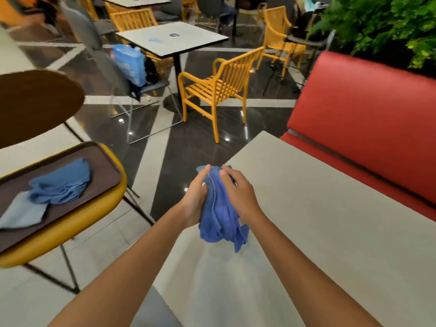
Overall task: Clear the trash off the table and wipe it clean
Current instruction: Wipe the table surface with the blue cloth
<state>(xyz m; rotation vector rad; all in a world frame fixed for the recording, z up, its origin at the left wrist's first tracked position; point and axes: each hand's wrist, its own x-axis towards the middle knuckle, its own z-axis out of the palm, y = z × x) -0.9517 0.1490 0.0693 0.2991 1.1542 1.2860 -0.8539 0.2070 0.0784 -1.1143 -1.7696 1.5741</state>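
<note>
Both hands meet over the corner of the table; the left hand has its fingers curled round a bunched blue cloth, and the right hand grips the same cloth from the other side, fingers folded over its top. The cloth sits between the 2 palms; its upper end pokes out past the fingertips and its loose tail hangs below the wrists, close over the tabletop; whether it touches the surface I cannot tell. No trash shows on the table right of the fingers, so I judge the clearing done and the wiping step in hand, the cloth being gathered into a pad. Well left of the fingers a tray rests on a yellow chair, holding a spare cloth and a pale one. Next, I think, the cloth needs pressing flat under 1 hand and sweeping toward the red bench; a tidy fold would give a broad face.
</note>
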